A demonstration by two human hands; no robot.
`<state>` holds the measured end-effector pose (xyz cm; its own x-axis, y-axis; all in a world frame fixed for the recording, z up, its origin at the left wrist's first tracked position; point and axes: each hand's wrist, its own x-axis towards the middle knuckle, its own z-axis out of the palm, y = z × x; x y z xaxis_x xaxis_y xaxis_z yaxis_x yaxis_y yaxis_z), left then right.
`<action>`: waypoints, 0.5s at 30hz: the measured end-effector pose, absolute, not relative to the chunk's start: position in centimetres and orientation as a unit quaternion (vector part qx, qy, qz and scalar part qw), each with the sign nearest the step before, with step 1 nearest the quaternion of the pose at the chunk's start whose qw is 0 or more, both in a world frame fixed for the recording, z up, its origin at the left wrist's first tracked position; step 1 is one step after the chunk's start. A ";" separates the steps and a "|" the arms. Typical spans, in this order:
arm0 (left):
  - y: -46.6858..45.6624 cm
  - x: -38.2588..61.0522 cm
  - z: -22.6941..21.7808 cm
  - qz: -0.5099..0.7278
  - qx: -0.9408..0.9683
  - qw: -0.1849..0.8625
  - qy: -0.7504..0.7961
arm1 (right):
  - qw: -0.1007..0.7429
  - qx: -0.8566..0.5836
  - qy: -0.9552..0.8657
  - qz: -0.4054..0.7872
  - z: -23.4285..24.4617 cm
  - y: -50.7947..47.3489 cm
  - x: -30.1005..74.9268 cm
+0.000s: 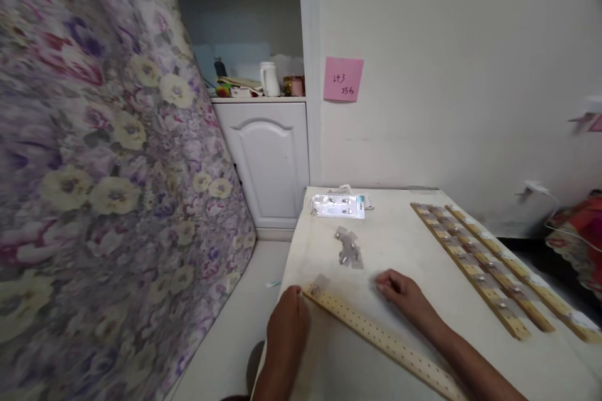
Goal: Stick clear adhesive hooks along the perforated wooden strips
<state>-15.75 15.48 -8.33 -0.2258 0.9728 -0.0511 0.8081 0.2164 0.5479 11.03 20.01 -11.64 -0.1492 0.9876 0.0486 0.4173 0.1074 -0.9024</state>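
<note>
A pale wooden strip [376, 335] with rows of small holes lies slantwise across the near part of the table. My left hand [286, 322] is closed at its far left end, thumb and forefinger against the wood. One small clear plastic piece with a metal part [320, 285] sits on that end of the strip. Above the strip's middle is my right hand [399, 291], its fingers curled together and slightly blurred; whether something small is in them is hidden. Beyond the strip lies a loose pile of clear plastic pieces with metal parts [348, 249].
Several wooden strips [470, 266] fitted with similar pieces lie along the table's right side. Clear blister packs [337, 206] rest at the back edge of the white table [390, 225]. A floral curtain [117, 188] hangs at left, and a white cabinet [268, 163] stands behind.
</note>
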 end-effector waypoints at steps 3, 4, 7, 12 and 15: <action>15.4 -15.9 -8.1 0.205 0.579 0.198 0.764 | 0.401 -0.570 -0.605 0.385 -12.4 24.3 9.4; 15.4 -16.0 -8.0 0.203 0.577 0.199 0.766 | 0.410 -0.578 -0.596 0.377 -12.7 25.3 8.8; 15.4 -16.1 -7.9 0.207 0.572 0.205 0.767 | 0.440 -0.598 -0.573 0.346 -13.2 27.2 7.2; 15.4 -16.1 -8.0 0.226 0.581 0.204 0.755 | 0.473 -0.608 -0.558 0.308 -12.9 28.4 5.4; 15.3 -16.1 -8.1 0.237 0.587 0.207 0.746 | 0.471 -0.610 -0.561 0.303 -12.6 28.8 5.0</action>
<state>-16.09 15.29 -8.11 -0.2255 0.9738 -0.0308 0.7776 0.1989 0.5965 5.02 28.77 -12.60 0.1868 0.9694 0.1592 0.3991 0.0731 -0.9140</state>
